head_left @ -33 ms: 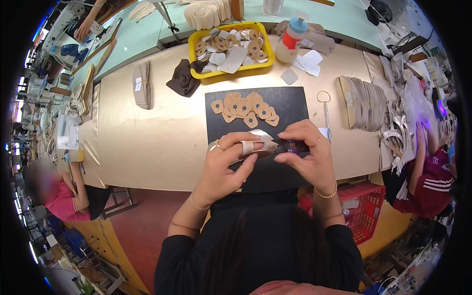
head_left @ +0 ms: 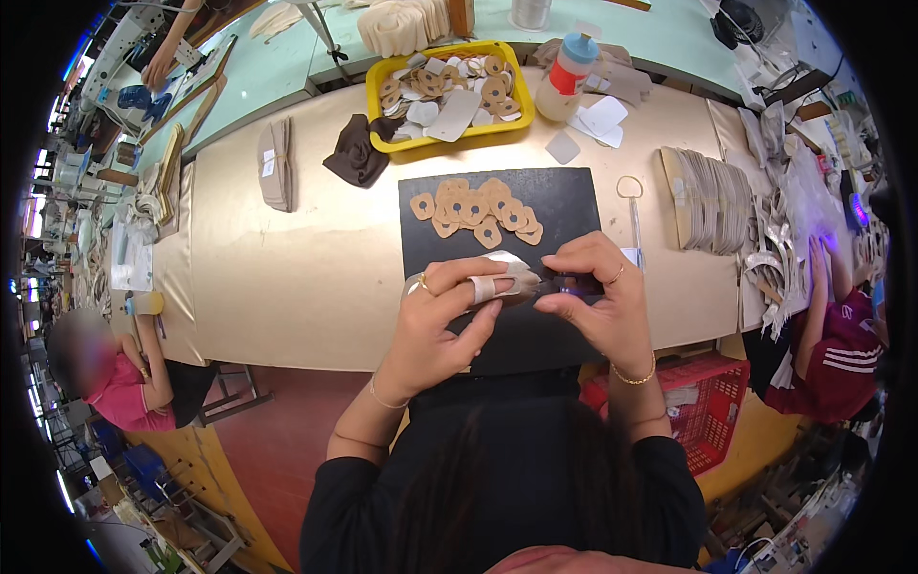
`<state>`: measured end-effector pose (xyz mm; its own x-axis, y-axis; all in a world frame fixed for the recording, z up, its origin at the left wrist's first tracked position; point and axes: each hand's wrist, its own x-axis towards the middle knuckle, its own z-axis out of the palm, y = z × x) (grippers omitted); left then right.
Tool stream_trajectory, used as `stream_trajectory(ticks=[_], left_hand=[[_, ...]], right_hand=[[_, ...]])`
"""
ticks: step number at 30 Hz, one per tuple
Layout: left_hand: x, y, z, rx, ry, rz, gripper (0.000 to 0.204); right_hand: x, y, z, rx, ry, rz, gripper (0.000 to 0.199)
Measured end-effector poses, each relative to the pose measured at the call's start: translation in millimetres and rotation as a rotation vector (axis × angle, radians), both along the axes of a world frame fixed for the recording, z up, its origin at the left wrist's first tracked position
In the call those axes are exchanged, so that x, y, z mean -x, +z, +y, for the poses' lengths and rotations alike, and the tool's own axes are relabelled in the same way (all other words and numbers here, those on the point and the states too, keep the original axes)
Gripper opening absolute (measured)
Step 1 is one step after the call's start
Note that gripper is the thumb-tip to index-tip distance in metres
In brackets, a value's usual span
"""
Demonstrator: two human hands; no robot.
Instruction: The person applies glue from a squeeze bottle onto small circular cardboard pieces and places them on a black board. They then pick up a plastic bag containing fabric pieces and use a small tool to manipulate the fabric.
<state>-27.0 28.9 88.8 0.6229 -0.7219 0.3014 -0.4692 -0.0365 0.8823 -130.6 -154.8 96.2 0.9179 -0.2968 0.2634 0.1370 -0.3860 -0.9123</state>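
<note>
Over the near part of a black mat (head_left: 564, 206), my left hand (head_left: 445, 306) is closed around a pale beige and white piece (head_left: 516, 273), possibly fabric. One finger has a light bandage wrapped around it. In my right hand (head_left: 602, 292), between thumb and fingers, is a small dark tool (head_left: 574, 285) that looks like thread snips; its tip meets the pale piece. Just beyond my hands lies a loose pile of tan rounded patches (head_left: 488, 234), several with a dark spot and slit in the middle.
A yellow basket (head_left: 378, 100) holds more patches and white pieces. Beside it stand a blue-capped bottle (head_left: 564, 81) and a dark cloth (head_left: 359, 158). Stacked beige pieces lie left (head_left: 275, 167) and right (head_left: 708, 201). A red crate (head_left: 712, 411) sits below the table; co-workers are on both sides.
</note>
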Motion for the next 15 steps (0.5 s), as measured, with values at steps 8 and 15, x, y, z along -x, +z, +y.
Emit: stream_trajectory(ticks=[8,15], left_hand=[[-8.4,-1.0,-1.3,0.014,-0.067,-0.359,0.027],[-6.2,-0.4,-1.5,0.0,-0.068,-0.417,0.027]], right_hand=[[-7.0,6.5,-2.5,-0.014,0.036,0.041,0.033],[-5.6,5.4,-0.7,-0.041,0.037,0.058,0.031]])
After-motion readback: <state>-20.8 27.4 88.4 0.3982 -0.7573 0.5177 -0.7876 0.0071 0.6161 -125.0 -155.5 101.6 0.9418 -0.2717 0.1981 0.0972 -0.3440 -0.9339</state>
